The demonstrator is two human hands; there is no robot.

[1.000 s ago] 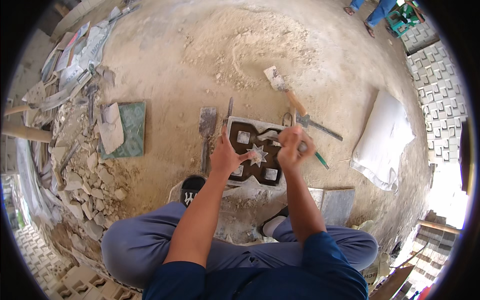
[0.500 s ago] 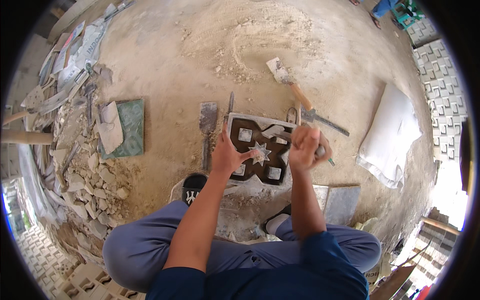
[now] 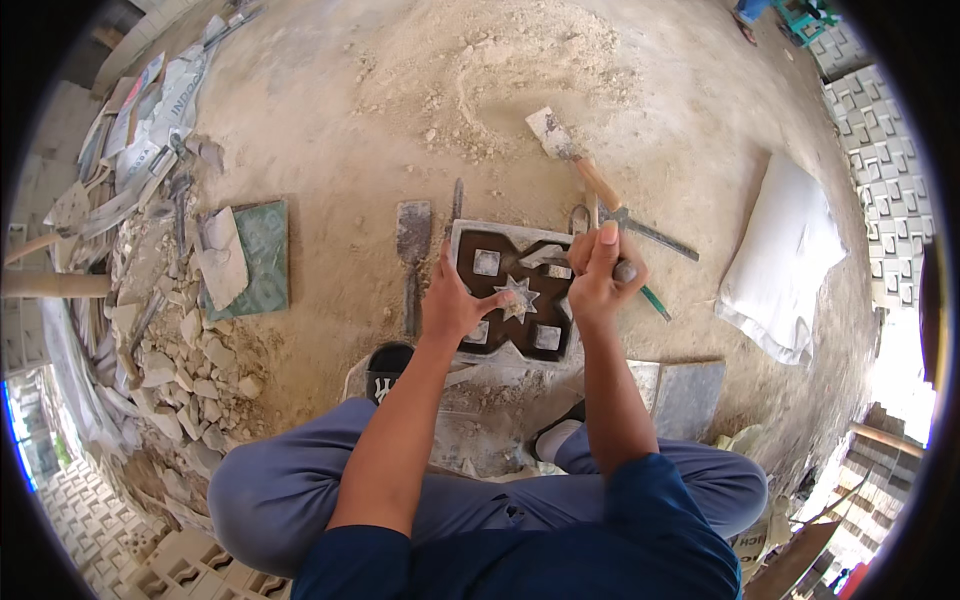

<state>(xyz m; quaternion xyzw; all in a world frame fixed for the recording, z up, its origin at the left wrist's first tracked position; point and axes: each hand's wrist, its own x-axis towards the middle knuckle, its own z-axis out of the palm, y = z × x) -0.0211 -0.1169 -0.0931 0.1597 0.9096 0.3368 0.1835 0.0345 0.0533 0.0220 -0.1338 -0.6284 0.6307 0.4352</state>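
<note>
In the head view, compared with the frame half a second before, the right hand (image 3: 603, 275) has been shifted slightly toward the far edge of the patterned block (image 3: 512, 345), and the small trowel (image 3: 543, 257) has been carried with it. The left hand (image 3: 451, 300) has been kept at the same place on the block. At the upper right, less of a co-worker's leg (image 3: 752, 10) is shown than a second ago.

By the right hand, the trowel's handle is gripped in a closed fist, with the thumb raised; its grey blade is laid over the block's far right part, near a pale square. The left hand is spread: its fingers are rested along the block's left edge, and its thumb is stretched out to the central star (image 3: 519, 297).

The block is set on the ground in front of the feet, between the two hands. To its left a flat scraper (image 3: 413, 232) is laid; beyond its far right corner, a wooden-handled trowel (image 3: 598, 184) is seen.
</note>
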